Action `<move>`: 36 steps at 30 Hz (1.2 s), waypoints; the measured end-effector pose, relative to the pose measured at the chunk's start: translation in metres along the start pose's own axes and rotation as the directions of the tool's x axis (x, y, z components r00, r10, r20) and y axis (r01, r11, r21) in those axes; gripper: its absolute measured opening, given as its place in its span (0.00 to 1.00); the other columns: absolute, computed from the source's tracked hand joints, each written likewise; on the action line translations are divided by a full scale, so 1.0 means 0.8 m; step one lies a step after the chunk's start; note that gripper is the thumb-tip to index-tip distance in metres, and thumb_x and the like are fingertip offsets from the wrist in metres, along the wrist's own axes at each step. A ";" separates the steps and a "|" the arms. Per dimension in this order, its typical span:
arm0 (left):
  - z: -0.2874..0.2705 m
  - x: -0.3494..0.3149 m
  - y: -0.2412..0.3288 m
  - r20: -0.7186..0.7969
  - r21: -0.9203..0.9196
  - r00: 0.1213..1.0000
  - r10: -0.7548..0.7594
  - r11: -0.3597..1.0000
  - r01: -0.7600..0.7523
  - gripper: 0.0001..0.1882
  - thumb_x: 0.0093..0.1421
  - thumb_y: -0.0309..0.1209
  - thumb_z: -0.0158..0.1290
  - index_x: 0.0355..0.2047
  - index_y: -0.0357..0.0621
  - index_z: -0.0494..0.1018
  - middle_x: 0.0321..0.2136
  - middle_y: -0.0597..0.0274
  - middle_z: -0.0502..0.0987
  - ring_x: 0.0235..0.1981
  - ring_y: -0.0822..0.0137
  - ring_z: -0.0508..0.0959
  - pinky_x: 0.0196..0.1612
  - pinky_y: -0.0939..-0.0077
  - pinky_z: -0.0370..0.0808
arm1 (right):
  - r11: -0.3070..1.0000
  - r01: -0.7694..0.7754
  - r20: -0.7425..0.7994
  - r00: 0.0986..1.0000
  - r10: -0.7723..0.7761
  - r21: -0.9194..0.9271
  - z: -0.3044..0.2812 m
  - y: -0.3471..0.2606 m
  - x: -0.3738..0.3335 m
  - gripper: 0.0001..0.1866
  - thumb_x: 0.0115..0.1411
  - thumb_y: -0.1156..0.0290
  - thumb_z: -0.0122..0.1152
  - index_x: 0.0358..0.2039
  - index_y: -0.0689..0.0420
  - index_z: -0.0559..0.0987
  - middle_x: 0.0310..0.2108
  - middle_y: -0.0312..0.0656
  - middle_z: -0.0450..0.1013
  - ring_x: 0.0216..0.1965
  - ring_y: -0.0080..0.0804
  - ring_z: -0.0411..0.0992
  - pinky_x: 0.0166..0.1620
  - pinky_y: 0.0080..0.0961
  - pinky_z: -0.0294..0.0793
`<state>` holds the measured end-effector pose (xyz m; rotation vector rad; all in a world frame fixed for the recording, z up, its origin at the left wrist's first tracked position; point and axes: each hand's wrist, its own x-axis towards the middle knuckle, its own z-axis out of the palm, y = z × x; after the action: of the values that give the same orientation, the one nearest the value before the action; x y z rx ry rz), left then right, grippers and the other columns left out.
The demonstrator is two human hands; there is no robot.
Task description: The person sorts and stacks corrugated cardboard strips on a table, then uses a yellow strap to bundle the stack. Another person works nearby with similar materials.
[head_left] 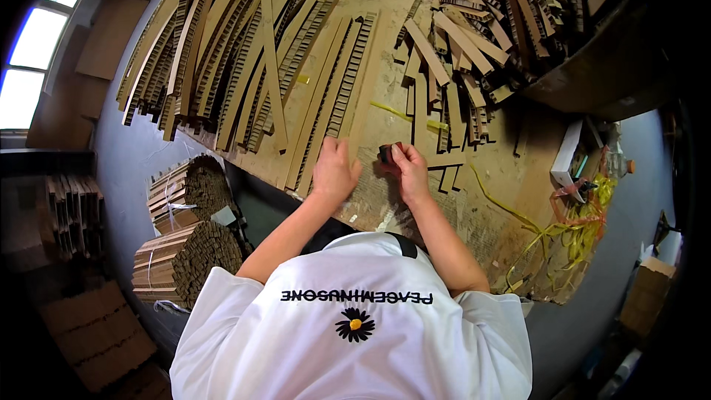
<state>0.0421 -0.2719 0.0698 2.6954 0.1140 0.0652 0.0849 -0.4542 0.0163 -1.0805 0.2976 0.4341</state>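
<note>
Long honeycomb cardboard strips (342, 78) lie side by side on the worktable, running away from me. My left hand (337, 172) is closed over the near part of one strip, its fingers curled at the strip's edge. A short way to the right, my right hand (411, 175) grips a small black-and-red tool (386, 155) just above the table. Its exact kind is hard to make out, partly covered by my fingers. The two hands are apart.
Many more strips (215, 44) are heaped at the far left, with a looser pile (463, 52) at the right beside a large bin (607, 67). Yellow strapping (563, 233) tangles at the table's right edge. Tied cardboard bundles (185, 259) stand on the left floor.
</note>
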 end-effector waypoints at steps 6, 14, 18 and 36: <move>0.041 -0.031 0.007 0.045 0.045 0.998 -0.042 0.998 0.040 0.23 0.58 0.37 0.60 0.51 0.41 0.70 0.42 0.48 0.72 0.44 0.46 0.77 0.38 0.53 0.79 | 0.999 -0.033 -0.008 0.999 0.033 0.008 -0.008 0.001 -0.006 0.09 0.69 0.66 0.60 0.41 0.59 0.79 0.36 0.33 0.77 0.35 0.20 0.74 0.43 0.23 0.79; 0.035 0.003 -0.077 -0.038 0.194 0.989 -0.144 0.970 0.148 0.12 0.62 0.31 0.56 0.43 0.42 0.70 0.40 0.49 0.72 0.42 0.45 0.77 0.39 0.51 0.78 | 0.997 -0.073 0.020 0.997 0.074 -0.038 -0.003 0.006 -0.005 0.08 0.70 0.66 0.59 0.41 0.59 0.78 0.38 0.34 0.76 0.38 0.21 0.75 0.44 0.23 0.79; 0.040 0.002 -0.073 -0.038 0.173 0.990 -0.133 0.975 0.138 0.11 0.61 0.29 0.56 0.42 0.41 0.69 0.41 0.46 0.71 0.42 0.43 0.77 0.39 0.50 0.77 | 0.996 -0.084 0.029 0.996 0.085 -0.035 -0.003 0.009 -0.005 0.08 0.70 0.67 0.59 0.41 0.59 0.78 0.39 0.34 0.77 0.38 0.21 0.75 0.44 0.23 0.79; 0.005 -0.004 -0.074 -0.025 0.046 0.999 0.031 0.999 -0.030 0.18 0.55 0.27 0.62 0.43 0.38 0.70 0.44 0.50 0.71 0.48 0.45 0.73 0.47 0.54 0.75 | 0.969 0.011 0.054 0.999 0.002 -0.248 0.006 0.014 0.005 0.12 0.70 0.66 0.58 0.47 0.60 0.80 0.41 0.34 0.78 0.39 0.19 0.75 0.45 0.22 0.78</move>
<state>0.0351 -0.2208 0.0406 2.7423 0.0826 0.1076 0.0833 -0.4441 0.0077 -1.3115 0.1962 0.5046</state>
